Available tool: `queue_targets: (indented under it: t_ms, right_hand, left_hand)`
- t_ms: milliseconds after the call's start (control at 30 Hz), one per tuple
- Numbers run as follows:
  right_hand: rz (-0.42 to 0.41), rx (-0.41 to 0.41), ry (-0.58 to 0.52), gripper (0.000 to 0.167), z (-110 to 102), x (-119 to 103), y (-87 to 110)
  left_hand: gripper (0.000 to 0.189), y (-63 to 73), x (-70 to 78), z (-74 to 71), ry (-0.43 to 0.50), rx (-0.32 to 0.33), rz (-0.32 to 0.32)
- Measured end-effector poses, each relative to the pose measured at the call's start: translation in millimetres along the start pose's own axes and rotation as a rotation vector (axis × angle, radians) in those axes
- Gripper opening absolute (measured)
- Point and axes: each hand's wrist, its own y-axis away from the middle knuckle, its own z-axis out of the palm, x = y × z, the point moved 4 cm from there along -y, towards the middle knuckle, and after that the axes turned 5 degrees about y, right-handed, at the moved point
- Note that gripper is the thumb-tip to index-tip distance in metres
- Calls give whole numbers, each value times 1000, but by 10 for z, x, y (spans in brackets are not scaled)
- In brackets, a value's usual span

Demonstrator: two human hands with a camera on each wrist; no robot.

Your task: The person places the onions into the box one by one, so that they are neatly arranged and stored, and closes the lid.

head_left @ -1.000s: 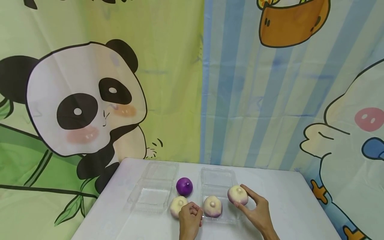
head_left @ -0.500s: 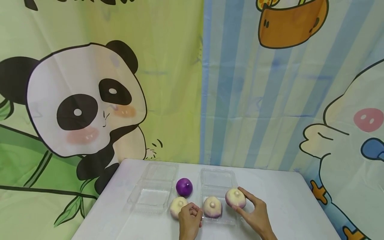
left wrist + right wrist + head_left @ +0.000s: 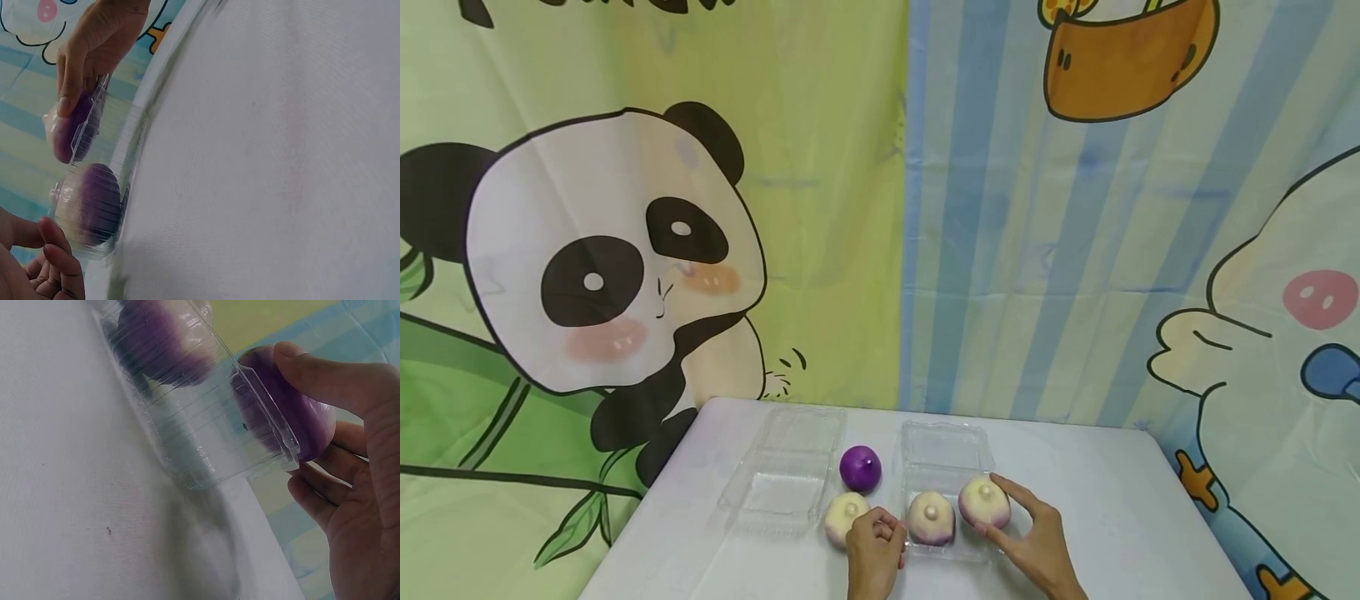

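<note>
My right hand (image 3: 1037, 542) holds a round cream-and-purple turnip (image 3: 984, 502) between thumb and fingers, over the right part of an open clear plastic container (image 3: 973, 547). In the right wrist view, this turnip (image 3: 312, 419) is partly below the container's rim. Another turnip (image 3: 932, 518) sits in the left part of the same container. My left hand (image 3: 876, 550) has its fingers curled at the container's left edge, seemingly pinching the rim; the contact is partly hidden. Just left of that hand lies a third turnip (image 3: 844, 518), partly covered by it.
A second clear container (image 3: 782, 492) lies open at the left of the white table (image 3: 1105, 500). Between the two containers, behind the third turnip, lies a shiny purple ball-shaped thing (image 3: 861, 468). A printed curtain (image 3: 835, 250) hangs behind the table.
My right hand has moved left and slightly down with its turnip, closer to the turnip in the container. The left hand stays in place at the container's edge.
</note>
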Motion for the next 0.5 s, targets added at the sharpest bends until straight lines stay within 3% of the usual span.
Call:
queue_targets:
  t_ms: [200, 500]
  right_hand:
    - [-46, -6, 16, 73, 28, -31, 18]
    - [40, -59, 62, 73, 98, -24, 63]
  left_hand:
    - [19, -1, -2, 0, 2, -2, -7]
    - [19, -16, -17, 0, -14, -16, -22]
